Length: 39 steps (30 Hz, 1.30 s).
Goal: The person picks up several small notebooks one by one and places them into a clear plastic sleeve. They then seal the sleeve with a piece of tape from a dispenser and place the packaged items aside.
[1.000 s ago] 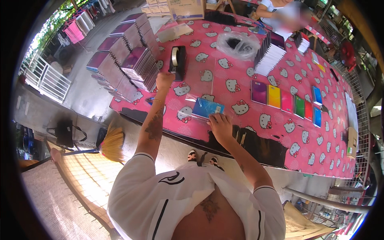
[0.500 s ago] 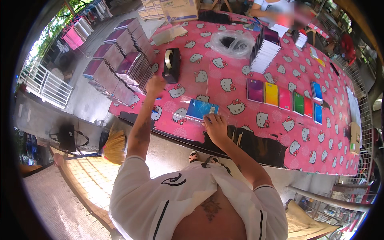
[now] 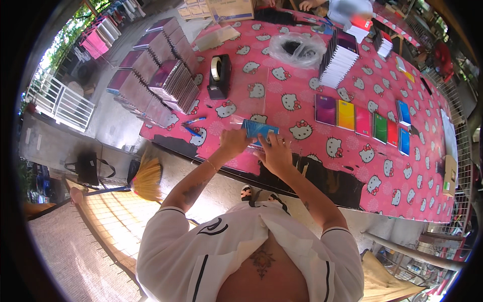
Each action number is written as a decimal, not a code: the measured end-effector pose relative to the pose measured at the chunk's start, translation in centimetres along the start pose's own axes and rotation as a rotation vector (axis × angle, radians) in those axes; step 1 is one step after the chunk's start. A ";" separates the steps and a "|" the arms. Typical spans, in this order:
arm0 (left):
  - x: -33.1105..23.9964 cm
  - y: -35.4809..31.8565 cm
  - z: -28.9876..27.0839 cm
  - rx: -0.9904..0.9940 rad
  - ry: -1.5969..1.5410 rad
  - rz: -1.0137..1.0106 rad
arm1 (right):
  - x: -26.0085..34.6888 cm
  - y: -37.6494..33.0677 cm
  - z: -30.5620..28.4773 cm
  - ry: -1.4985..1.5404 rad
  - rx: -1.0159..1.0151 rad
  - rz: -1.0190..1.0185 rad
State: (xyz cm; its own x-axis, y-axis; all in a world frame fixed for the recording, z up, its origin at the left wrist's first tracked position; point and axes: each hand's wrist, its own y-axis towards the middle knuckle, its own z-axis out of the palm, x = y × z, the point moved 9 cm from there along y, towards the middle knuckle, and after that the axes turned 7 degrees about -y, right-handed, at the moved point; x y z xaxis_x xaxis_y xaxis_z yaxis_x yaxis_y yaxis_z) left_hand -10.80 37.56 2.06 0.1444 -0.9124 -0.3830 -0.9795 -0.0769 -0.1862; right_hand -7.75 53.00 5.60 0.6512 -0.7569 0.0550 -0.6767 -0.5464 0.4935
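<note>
A blue spiral notebook point(image 3: 259, 129) lies near the table's front edge, with clear plastic film point(image 3: 236, 120) showing at its left end. My left hand point(image 3: 235, 142) is closed at the notebook's left end, its fingertips partly hidden against the film. Across the notebook's right part, my right hand point(image 3: 275, 151) rests with fingers spread on the cover and the thumb toward the near edge. Blue pens point(image 3: 193, 126) lie to the left of my left hand. Beyond them stands a black tape dispenser point(image 3: 219, 75) with a roll of tape.
Tall stacks of spiral notebooks point(image 3: 173, 83) stand at the table's left edge. Another stack point(image 3: 338, 63) stands far right of centre, beside a crumpled clear plastic bag point(image 3: 297, 50). A row of colourful notebooks point(image 3: 345, 115) lies to the right. A person point(image 3: 349, 12) works across the table.
My left hand has come from beside the notebook stacks to the blue notebook's left end. The right hand has stayed on the notebook, its fingers now further over the cover.
</note>
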 end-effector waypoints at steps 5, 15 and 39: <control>-4.2 -5.9 -0.5 -0.417 -0.023 0.551 | -3.7 4.1 4.7 0.143 0.147 -0.030; -1.7 -2.1 -0.7 -0.289 -0.786 0.318 | -13.2 -0.1 5.5 1.262 0.923 0.695; 21.0 10.0 -8.2 -0.673 -0.157 -0.288 | 1.5 6.6 -7.6 0.137 0.020 -0.030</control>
State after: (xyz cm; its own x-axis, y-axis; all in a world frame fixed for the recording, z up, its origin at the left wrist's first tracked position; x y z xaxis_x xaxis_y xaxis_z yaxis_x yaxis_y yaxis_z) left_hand -18.73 14.30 -0.42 0.3771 -0.7548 -0.5367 -0.7669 -0.5794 0.2760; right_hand -8.61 50.94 15.57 0.7113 -0.6846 0.1594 -0.6620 -0.5762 0.4793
